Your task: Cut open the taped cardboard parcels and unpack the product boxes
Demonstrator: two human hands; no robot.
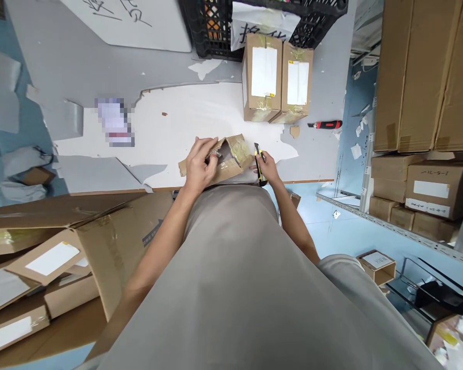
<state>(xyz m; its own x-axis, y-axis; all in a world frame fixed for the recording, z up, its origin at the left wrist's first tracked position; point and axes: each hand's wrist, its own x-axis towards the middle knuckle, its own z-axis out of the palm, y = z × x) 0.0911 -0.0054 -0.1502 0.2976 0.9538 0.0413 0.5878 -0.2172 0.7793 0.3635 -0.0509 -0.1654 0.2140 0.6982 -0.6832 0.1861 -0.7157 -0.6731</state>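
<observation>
Grey garment (235,277): covered your front, its upper edge meeting the table (185,113).
Large carton (111,246): stood open at your left, several boxes inside.
Left hand (200,164): you had its fingers curled over the torn opening of the small box (231,169), gripping it.
Box's place: on the table's near edge, between your hands.
Right hand (268,167): you gripped the yellow-and-black cutter (259,163), just beside that box.
Taped boxes (264,72): two stood together, farther off.
Red-and-black cutter (327,125): lay right of them.

The worn grey-and-white surface (193,113) bore two taped boxes (264,72) at one o'clock. A red-and-black cutter (327,125) lay at two o'clock.
</observation>
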